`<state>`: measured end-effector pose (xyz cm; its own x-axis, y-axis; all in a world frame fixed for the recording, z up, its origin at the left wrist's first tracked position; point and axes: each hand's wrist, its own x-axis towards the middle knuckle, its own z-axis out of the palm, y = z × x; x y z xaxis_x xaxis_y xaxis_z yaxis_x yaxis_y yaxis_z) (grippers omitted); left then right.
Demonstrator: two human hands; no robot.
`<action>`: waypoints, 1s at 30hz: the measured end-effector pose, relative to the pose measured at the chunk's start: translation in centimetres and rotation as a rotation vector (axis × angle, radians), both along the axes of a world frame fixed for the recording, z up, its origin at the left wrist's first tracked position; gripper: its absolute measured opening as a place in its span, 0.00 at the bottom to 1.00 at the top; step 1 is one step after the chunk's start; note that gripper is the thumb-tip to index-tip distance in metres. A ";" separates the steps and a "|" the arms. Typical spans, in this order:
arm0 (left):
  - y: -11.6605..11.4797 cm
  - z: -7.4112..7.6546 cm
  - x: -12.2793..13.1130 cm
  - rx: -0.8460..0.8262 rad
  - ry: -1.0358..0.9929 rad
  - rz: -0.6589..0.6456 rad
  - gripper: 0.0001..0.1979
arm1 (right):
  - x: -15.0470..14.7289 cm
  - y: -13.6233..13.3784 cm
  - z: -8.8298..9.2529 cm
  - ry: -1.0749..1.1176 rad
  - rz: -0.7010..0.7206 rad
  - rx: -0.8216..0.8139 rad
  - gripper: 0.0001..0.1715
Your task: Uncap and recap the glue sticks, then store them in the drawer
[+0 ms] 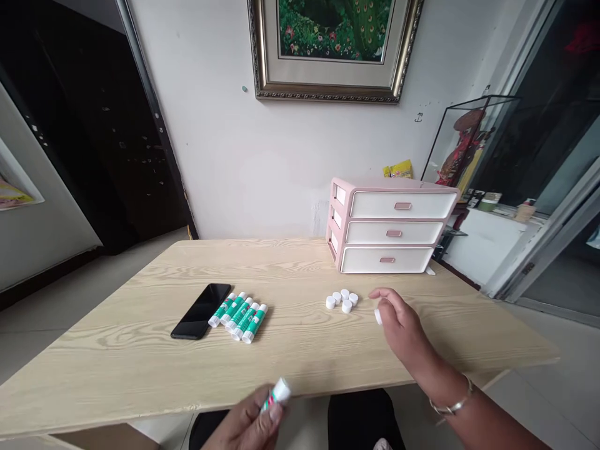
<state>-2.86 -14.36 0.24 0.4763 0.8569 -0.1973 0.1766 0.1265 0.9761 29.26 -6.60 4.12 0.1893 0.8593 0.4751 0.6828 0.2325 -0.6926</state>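
Note:
My left hand (250, 420) is at the bottom edge, closed around a green and white glue stick (277, 394) whose white end points up to the right. My right hand (398, 325) hovers over the wooden table (140, 369), pinching a small white cap (377, 317) between thumb and fingers. Just left of it lies a cluster of several white caps (342, 300). A row of several green and white glue sticks (239, 315) lies further left, beside a black phone (201, 310).
A pink and white three-drawer organizer (391, 226) stands at the table's back right, drawers closed. A framed picture (330, 47) hangs on the wall behind. A glass display case (469, 140) and a low white shelf are to the right.

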 end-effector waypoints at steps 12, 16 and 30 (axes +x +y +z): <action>7.6 -2.6 2.8 0.734 0.941 0.421 0.19 | 1.3 5.6 -6.3 -0.170 -0.010 -0.204 0.20; 8.5 -2.8 3.8 0.856 1.110 0.431 0.20 | 1.5 6.8 -7.8 -0.134 0.019 -0.177 0.24; 9.1 -2.3 2.8 1.024 1.213 0.503 0.15 | 1.3 6.4 -8.1 0.018 0.010 -0.091 0.24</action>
